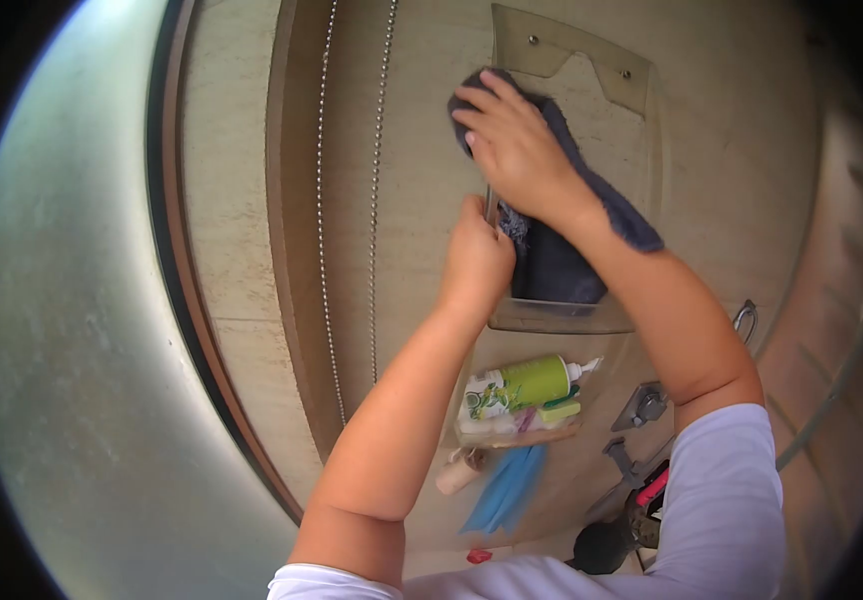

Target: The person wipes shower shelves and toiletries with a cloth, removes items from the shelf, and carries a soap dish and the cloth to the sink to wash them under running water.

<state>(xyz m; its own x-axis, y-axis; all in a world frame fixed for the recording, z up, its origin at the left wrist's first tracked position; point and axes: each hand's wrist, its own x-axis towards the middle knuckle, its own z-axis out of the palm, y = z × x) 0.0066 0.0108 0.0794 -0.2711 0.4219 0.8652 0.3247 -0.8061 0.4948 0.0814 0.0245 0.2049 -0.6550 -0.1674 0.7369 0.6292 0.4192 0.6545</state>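
A dark blue-grey cloth (557,262) hangs inside and over a clear plastic wall holder (572,318). My right hand (522,150) holds the bunched upper part of this cloth at the holder's upper left edge, its fingers curved over the fabric. The cloth's other end trails down beneath my right forearm. Just below, my left hand (480,252) grips the holder's left edge with the thumb up; its other fingers are partly hidden. Two screws fix the holder's top plate (582,65) to the tiled wall.
Beneath the holder, a shelf (522,437) carries a green and white bottle (520,388) and small items. A blue cloth (508,488) hangs below it. Two bead chains (376,200) run down at left, beside a frosted pane (72,300). Metal wall fittings (642,406) sit at right.
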